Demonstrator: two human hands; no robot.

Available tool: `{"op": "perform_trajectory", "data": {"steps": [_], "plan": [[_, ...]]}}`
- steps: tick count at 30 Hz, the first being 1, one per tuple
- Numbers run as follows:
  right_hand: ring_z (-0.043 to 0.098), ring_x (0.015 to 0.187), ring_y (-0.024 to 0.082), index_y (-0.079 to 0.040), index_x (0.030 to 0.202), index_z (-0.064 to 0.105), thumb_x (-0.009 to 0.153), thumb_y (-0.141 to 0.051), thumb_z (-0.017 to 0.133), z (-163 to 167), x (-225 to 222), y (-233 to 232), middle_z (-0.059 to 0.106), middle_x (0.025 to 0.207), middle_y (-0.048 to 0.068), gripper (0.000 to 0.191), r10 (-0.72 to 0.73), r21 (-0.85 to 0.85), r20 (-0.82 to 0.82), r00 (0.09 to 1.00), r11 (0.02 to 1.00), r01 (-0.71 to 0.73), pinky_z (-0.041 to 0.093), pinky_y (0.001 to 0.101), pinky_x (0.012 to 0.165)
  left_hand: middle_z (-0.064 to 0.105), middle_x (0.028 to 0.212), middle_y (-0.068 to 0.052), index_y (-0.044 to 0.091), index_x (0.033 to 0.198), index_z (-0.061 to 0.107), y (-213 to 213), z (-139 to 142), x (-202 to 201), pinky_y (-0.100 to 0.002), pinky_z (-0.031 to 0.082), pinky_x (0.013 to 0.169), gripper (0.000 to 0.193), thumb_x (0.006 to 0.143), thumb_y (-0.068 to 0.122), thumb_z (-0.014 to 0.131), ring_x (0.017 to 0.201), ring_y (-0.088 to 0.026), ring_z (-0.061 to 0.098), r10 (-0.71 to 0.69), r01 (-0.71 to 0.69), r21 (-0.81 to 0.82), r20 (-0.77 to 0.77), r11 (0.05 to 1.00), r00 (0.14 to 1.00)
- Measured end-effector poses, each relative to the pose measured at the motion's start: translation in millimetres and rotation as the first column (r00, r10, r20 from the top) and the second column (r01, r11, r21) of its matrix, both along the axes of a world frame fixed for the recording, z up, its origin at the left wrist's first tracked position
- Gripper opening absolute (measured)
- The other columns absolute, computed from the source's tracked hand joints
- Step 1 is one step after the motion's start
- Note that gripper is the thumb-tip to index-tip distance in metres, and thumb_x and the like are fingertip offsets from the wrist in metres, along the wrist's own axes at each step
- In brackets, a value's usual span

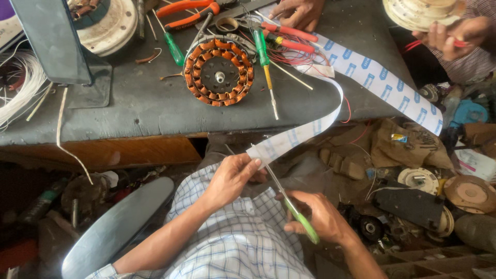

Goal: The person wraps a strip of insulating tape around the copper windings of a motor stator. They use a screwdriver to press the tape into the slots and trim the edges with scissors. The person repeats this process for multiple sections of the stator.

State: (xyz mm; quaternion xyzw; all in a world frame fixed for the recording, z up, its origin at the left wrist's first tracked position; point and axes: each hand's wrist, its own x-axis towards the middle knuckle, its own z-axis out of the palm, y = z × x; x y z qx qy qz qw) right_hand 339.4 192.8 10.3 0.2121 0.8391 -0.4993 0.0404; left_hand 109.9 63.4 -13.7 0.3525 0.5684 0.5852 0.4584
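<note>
Crowding the grey workbench (155, 103) are a copper-wound motor coil (218, 72), green-handled screwdrivers (264, 62), red-handled pliers (194, 11) and a bundle of white wire (20, 85); another person's hand (297, 13) rests at the far edge, and a further pair of hands (454, 33) holds a pale disc at the upper right. Nothing stands between the wearer's hands and the work below the bench edge. Left hand (230, 178) is closed in a pinch on the near end of a long white paper strip (305, 132) with blue marks. Right hand (320, 217) is closed around green-handled scissors (292, 206), whose blades appear to meet the strip's end, though how far they are parted cannot be judged. From the pinched end the strip runs up and to the right, curls over the bench edge, then runs diagonally away to the right across the bench corner.
</note>
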Motion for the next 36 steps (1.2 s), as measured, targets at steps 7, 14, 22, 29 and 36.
{"op": "perform_trajectory", "data": {"steps": [7, 14, 22, 29, 36], "plan": [[0.067, 0.068, 0.012, -0.007, 0.131, 0.068, 0.066, -0.059, 0.085, 3, -2, 4, 0.071, 0.075, -0.001, 0.084, 0.058, -0.201, -0.078, 0.995, 0.977, -0.072, 0.056, 0.0302, 0.064, 0.077, 0.093, -0.01, -0.002, 0.103, 0.071, -2, -13, -4, -0.033, 0.059, 0.087, 0.034, 0.104, 0.028, 0.055, 0.09, -0.016, 0.073, -0.051, 0.05, 0.034, 0.026, 0.998, 0.998], [0.064, 0.06, 0.011, -0.007, 0.13, 0.068, 0.064, -0.059, 0.084, -1, -1, 4, 0.069, 0.072, -0.002, 0.085, 0.025, -0.284, 0.016, 1.0, 0.959, -0.02, 0.053, 0.0297, 0.057, 0.078, 0.092, -0.01, -0.002, 0.098, 0.072, -2, -16, -7, -0.033, 0.058, 0.088, 0.034, 0.105, 0.027, 0.057, 0.091, -0.016, 0.072, -0.076, 0.074, 0.06, 0.03, 0.995, 0.997], [0.06, 0.059, 0.008, -0.004, 0.13, 0.069, 0.07, -0.06, 0.083, 3, -1, 3, 0.065, 0.069, -0.003, 0.083, 0.04, -0.286, -0.101, 0.994, 0.956, -0.067, 0.052, 0.0267, 0.055, 0.079, 0.093, -0.011, -0.002, 0.095, 0.073, -1, -13, -9, -0.034, 0.058, 0.091, 0.035, 0.104, 0.028, 0.057, 0.093, -0.018, 0.074, -0.108, 0.104, 0.059, 0.067, 0.993, 0.992], [0.062, 0.053, 0.009, -0.001, 0.124, 0.069, 0.078, -0.045, 0.073, -5, 2, -1, 0.06, 0.068, -0.006, 0.064, -0.075, -0.346, -0.068, 0.995, 0.937, 0.047, 0.054, 0.0284, 0.049, 0.078, 0.094, -0.011, -0.002, 0.097, 0.072, 0, -18, -10, -0.036, 0.059, 0.092, 0.033, 0.104, 0.027, 0.057, 0.094, -0.019, 0.075, -0.106, 0.093, 0.098, 0.131, 0.991, 0.986], [0.054, 0.048, 0.01, -0.005, 0.125, 0.071, 0.08, -0.042, 0.067, 0, 4, -5, 0.056, 0.058, -0.004, 0.058, -0.082, -0.145, -0.002, 0.997, 0.986, 0.081, 0.046, 0.0289, 0.047, 0.078, 0.093, -0.012, -0.003, 0.096, 0.073, 2, -19, -11, -0.035, 0.059, 0.091, 0.034, 0.104, 0.026, 0.058, 0.093, -0.019, 0.074, -0.121, 0.106, 0.127, 0.118, 0.986, 0.986]]}}
